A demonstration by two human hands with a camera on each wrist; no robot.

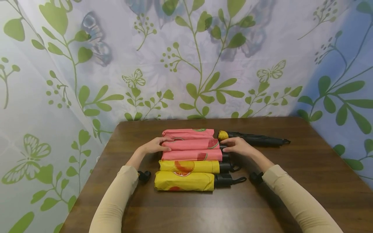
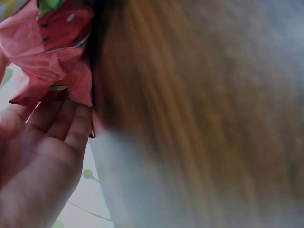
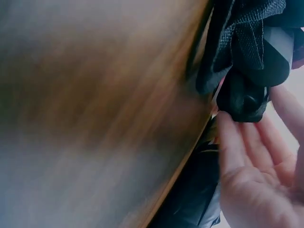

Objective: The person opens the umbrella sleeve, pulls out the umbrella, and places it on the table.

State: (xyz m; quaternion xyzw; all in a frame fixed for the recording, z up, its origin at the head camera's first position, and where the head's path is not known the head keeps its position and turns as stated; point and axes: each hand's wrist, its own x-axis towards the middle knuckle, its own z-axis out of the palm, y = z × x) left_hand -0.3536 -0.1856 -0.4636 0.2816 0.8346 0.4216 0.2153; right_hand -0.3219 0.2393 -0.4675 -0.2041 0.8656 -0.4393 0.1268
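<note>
Evidently three pink umbrellas (image 1: 186,144) lie side by side on the surface (image 1: 204,213), between my hands, with two yellow umbrellas (image 1: 198,182) nearer the camera and a black umbrella (image 1: 253,138) to their right. From my feed, my right fingers (image 3: 231,147) are fairly straight, touching a black handle (image 3: 244,102) without clasping it; my left fingers (image 2: 76,124) meet the opposite ends, tips hidden, so I cannot tell whether they grip. I take this as straightening the row: I should press evenly from both ends, without snagging the straps (image 1: 239,180).
</note>
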